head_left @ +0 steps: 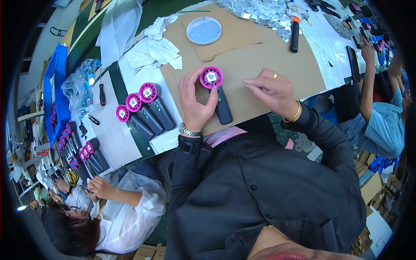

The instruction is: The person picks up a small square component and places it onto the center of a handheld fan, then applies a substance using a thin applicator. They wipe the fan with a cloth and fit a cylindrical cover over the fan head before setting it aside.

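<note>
A handheld fan (223, 106) with a round pink head and dark grey handle lies on the brown cardboard in front of me. A small white square piece sits at the middle of its head. My left hand (195, 99) curls around the left side of that head, thumb at its lower edge. To the right, my right hand (274, 92) hovers apart from the fan, thumb and forefinger pinched together; anything between them is too small to make out. Left of my left hand, three more pink-headed fans (149, 108) lie side by side.
A round shallow dish (203, 43) lies on torn cardboard beyond the fan. Farther right are an orange-and-black-handled tool (295, 37) and a heap of small silvery squares (260, 13). White cloth (158, 47) lies at the left. Co-workers sit on both sides; more fans (89, 151) lie leftward.
</note>
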{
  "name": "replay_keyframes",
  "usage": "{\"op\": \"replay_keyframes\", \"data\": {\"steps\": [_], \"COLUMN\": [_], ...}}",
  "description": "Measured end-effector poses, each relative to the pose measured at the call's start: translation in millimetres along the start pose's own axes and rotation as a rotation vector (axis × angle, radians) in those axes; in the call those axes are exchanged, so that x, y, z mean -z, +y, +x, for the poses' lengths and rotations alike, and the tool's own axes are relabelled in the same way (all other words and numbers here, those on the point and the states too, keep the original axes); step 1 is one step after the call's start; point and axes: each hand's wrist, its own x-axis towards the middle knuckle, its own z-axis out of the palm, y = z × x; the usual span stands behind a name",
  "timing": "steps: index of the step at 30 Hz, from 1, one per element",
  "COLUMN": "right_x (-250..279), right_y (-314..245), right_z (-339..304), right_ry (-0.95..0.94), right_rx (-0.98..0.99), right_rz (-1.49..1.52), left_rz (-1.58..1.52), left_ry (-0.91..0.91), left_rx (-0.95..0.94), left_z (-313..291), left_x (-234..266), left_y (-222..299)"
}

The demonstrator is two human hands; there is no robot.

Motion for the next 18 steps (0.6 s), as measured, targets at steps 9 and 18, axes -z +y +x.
{"op": "replay_keyframes", "data": {"steps": [9,18], "right_x": [0.0,-11.5], "right_y": [14.0,65.5], "right_z": [10.6,80.4], "right_ry": [0.105,0.124], "right_rx": [-0.843,-0.155], "right_rz": [0.628,-0.225], "left_rz": [0.019,0.004], "left_ry": [-0.010,0.055], "left_rx": [0.010,0.044], "left_z": [1.6,0.0], "left_x": [1.4,-0.6], "left_y": [2.7,2.0]}}
